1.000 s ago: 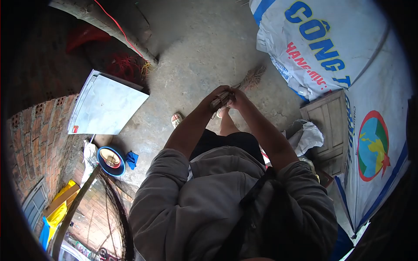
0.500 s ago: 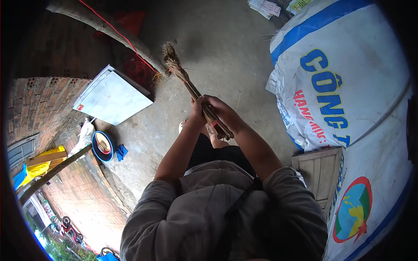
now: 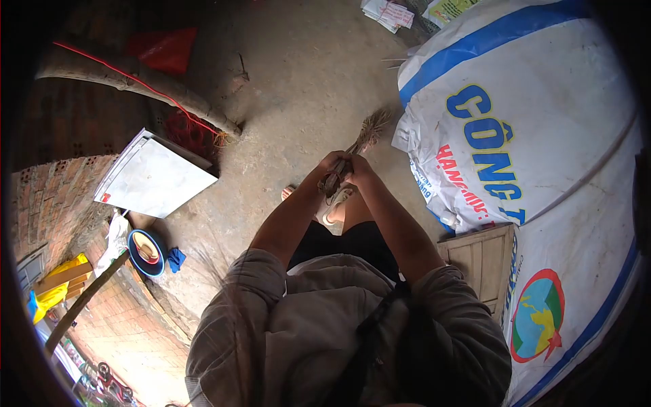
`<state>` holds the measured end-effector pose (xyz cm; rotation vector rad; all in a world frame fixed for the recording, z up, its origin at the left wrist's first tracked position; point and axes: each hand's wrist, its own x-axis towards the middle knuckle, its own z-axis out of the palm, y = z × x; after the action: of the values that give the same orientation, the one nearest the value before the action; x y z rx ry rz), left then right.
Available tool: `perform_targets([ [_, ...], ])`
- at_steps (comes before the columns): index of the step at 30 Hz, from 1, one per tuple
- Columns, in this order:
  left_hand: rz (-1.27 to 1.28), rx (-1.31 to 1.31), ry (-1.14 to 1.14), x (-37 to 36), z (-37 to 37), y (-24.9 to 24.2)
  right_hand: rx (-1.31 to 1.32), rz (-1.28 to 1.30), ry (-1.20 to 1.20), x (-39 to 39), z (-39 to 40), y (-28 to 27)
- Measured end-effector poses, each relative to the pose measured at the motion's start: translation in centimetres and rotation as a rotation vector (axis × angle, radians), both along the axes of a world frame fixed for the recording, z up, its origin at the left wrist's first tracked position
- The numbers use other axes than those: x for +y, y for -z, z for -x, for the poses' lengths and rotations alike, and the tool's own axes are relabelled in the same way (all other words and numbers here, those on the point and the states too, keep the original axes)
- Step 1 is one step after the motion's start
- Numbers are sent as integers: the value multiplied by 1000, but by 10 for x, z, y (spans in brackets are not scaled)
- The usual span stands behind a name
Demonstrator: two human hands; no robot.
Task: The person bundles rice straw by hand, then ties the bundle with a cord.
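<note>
Left hand [image 3: 331,162] and right hand [image 3: 360,171] closed together round mid-length of stalk bundle [image 3: 372,129], held above concrete floor [image 3: 291,88], frayed end pointing away. Probably light, stiff, dry; wispy tips likely brittle. Best hold: the middle, gathering loose stalks.

The floor [image 3: 291,88] looks like rough concrete (matt, too).

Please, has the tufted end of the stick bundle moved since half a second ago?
Yes. The tufted end has swung to the right in the view, from beside the tip of the wooden pole to near the edge of the white tarp.
</note>
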<state>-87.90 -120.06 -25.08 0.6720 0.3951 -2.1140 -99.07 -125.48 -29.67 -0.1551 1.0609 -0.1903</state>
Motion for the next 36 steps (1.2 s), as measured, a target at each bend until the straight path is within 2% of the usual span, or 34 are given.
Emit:
perform_targets([
  [1,-7,49,-85,8,-12,1,10,-11,-27,5,-14,-14],
  [2,-11,96,-176,17,-24,3,-19,-20,-68,14,-42,-52],
  [3,-107,-8,-309,29,-34,10,-53,-30,-114,23,-66,-74],
  [5,-127,-8,-479,58,-58,4,-141,-77,-276,38,-97,-44],
  [8,-187,72,-698,88,-74,-24,-148,15,-579,55,-135,-59],
  [9,-261,-75,-809,89,-68,-25,-161,-1,-639,54,-137,-70],
  [10,-348,-222,-909,90,-58,-28,-153,42,-797,46,-135,-84],
  [11,-434,-332,-958,79,-44,-54,-147,92,-947,39,-133,-94],
  [12,-502,-415,-1016,66,-33,-67,-82,-10,-1022,34,-128,-77],
  [13,-565,-490,-1073,57,-25,-75,-143,-35,-1005,28,-120,-66],
  [14,-356,-228,-988,62,-20,-69,-162,5,-1006,19,-112,-65],
  [15,-348,-223,-1029,58,-12,-62,-179,44,-1007,10,-101,-64],
  [16,-251,-46,-1019,54,-1,-53,-181,50,-1048,2,-88,-69],
  [17,-148,123,-1003,51,8,-48,0,71,-1035,-1,-80,-77],
  [19,-129,393,-903,44,27,-41,274,96,-995,-5,-63,-94],
  [20,3,481,-918,42,40,-37,308,95,-1010,-4,-58,-100],
  [23,49,582,-959,50,70,-25,357,71,-1089,18,-45,-121],
  [24,243,582,-906,58,76,-8,363,59,-1130,30,-45,-128],
  [25,259,574,-945,70,74,-8,363,50,-1177,41,-46,-136],
  [27,-136,-46,-978,103,73,-10,363,34,-1301,71,-56,-151],
  [28,-199,-104,-1013,125,66,-38,358,20,-1375,90,-61,-162],
  [29,-282,-61,-1107,149,60,-44,346,16,-1444,111,-68,-171],
  [31,-227,10,-1247,197,49,-41,299,14,-1538,155,-83,-172],
  [33,-64,338,-1301,243,30,-23,174,-5,-1483,200,-101,-128],
  [34,-395,-70,-1332,252,21,-25,124,-96,-1466,214,-114,-69],
  [36,-504,-226,-1396,277,6,-66,148,18,-1554,245,-138,-53],
])
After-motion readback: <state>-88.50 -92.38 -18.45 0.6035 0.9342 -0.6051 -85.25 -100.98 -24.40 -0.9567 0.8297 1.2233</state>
